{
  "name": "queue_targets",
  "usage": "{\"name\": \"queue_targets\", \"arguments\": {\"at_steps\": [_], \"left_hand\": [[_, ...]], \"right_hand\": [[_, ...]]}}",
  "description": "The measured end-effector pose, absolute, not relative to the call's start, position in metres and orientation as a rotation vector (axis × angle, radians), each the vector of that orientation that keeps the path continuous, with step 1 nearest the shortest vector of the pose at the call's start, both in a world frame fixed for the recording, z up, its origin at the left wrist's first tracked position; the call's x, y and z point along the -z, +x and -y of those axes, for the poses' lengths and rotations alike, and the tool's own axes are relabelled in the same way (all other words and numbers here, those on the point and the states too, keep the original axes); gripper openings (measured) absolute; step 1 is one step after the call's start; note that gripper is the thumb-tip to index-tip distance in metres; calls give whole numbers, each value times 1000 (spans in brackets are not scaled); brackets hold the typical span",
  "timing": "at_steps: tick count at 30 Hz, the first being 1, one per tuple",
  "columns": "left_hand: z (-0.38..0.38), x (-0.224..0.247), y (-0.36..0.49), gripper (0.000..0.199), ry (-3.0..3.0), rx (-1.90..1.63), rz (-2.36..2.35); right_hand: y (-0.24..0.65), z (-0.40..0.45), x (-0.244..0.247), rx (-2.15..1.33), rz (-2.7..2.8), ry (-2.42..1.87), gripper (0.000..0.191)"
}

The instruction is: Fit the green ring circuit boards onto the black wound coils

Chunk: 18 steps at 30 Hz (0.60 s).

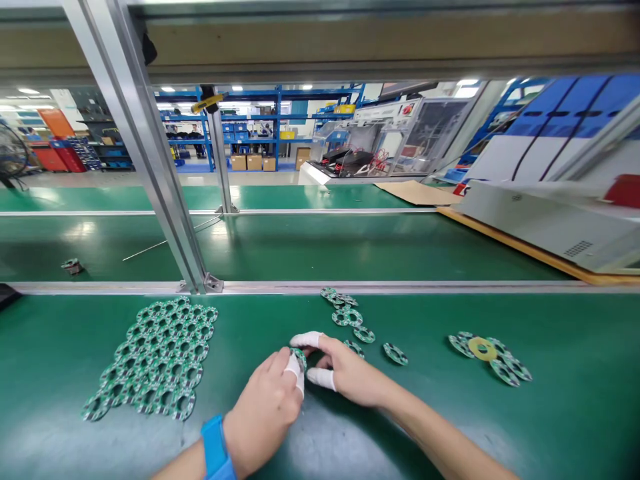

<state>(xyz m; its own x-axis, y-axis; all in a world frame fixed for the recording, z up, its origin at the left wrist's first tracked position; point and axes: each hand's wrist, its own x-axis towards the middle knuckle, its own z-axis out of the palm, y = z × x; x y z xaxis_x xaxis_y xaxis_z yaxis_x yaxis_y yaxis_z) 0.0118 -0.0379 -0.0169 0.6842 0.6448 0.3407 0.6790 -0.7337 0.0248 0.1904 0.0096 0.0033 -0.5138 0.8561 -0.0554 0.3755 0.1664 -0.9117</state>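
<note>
My left hand (267, 407), with a blue band at the wrist and a white finger cot showing, is closed around a green ring-shaped circuit board (301, 357). Its hidden fingers leave only the board's edge in sight. Right beside it is my right hand (353, 370), thumb and forefinger apart in white finger cots; the forefinger reaches over the top of the board, and whether it touches is unclear. Several more ring boards (401, 358) lie loose beyond and right of my right hand. To the left, many like boards (186, 375) lie flat in close rows.
Farther right, a yellow ring (474, 347) rests on several green ring boards (504, 375). A metal rail (320, 288) crosses behind the work area, with an upright post (165, 180) on the left. A grey metal case (545, 220) stands at the back right.
</note>
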Motion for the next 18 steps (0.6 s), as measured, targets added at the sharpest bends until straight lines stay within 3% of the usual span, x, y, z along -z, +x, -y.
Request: {"name": "queue_targets", "arguments": {"at_steps": [3,7,13,18], "left_hand": [[33,6,12,34,-2848,585,1262],[15,-17,-6,40,-2899,970,1622],[4,-27,-23,47,-3070,975,1958],[12,-14,-7,56,-3090,950,1942]], "right_hand": [[196,-18,-9,-1320,1850,-1187,37],[196,-24,-12,-1410,1672,-1301,21],[185,-16,-8,-1716,1412,-1329,38],[177,-12,-3,-1782,1380,-1332,36]]}}
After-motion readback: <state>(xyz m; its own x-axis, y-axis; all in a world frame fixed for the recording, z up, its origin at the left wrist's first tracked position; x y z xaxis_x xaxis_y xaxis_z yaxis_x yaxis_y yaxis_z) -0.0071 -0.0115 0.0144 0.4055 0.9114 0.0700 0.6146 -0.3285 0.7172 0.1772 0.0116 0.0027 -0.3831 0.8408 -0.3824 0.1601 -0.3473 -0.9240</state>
